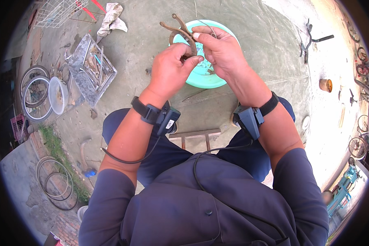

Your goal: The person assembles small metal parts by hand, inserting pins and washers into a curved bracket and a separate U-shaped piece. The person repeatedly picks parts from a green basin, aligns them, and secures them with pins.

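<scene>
Over a mint-green basin [207,83] I hold up a rusty bicycle brake caliper [186,33], its two curved arms pointing up and to the left. My left hand [171,70] is closed round its lower part. The thumb and fingers of my right hand [225,51] pinch it at its right side. A thin wire [196,10] runs from the right fingers toward the far edge; whether it is fixed to the caliper I cannot tell. Liquid and small dark bits show inside the basin. Both wrists carry strapped-on dark devices.
A dirty metal tray [104,88] with tools lies to the left, near a rag [112,18] and a wire basket [55,13]. Bicycle wheels [37,100] and a white bowl [58,95] stand farther left. A bicycle handlebar [310,40] and a rusty can [325,85] are at right.
</scene>
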Available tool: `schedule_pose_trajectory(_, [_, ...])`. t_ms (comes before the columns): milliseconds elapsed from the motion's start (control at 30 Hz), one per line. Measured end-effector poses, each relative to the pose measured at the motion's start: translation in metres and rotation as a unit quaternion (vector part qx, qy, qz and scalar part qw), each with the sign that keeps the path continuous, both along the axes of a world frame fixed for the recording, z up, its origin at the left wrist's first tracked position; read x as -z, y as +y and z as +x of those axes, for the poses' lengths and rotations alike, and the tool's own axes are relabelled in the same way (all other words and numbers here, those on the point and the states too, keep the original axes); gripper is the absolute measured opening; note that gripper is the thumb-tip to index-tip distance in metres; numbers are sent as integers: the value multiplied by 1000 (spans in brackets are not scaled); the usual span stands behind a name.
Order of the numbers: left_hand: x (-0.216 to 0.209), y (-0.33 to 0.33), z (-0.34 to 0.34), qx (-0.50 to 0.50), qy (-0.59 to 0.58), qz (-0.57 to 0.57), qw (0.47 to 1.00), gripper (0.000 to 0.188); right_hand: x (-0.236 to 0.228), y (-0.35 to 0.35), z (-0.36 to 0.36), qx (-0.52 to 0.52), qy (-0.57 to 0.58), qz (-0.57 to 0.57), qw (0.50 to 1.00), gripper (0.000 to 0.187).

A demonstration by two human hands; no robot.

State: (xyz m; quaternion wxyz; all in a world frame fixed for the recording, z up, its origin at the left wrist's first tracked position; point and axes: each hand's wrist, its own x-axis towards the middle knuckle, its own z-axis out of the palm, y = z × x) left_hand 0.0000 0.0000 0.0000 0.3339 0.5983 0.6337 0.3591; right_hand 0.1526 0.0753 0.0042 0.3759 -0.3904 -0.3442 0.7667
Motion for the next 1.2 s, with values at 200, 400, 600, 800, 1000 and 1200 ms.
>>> schedule_pose_trajectory(200, [-6, -4, 0, 15, -224, 5, 975, 23, -2, 3, 1, 25, -1, 12, 1000, 20])
schedule_pose_trajectory(400, [-10, 1, -9, -127, -170, 42, 976, 18, -2, 2, 3, -8, 2, -16, 1000, 20])
schedule_pose_trajectory(600, [-7, 9, -30, -181, -351, 49, 918, 11, -4, 3, 8, -9, -7, -14, 1000, 18])
schedule_pose_trajectory(800, [-5, 15, -55, -211, -428, 12, 879, 12, -9, 8, 20, -14, -3, -11, 1000, 19])
schedule_pose_trajectory(1000, [-6, 15, -43, -70, -407, -78, 907, 22, -15, 6, 29, -91, 42, -21, 995, 18])
schedule_pose_trajectory(1200, [-7, 9, -31, 10, -451, -94, 887, 29, -18, 5, 38, -116, 72, -51, 989, 21])
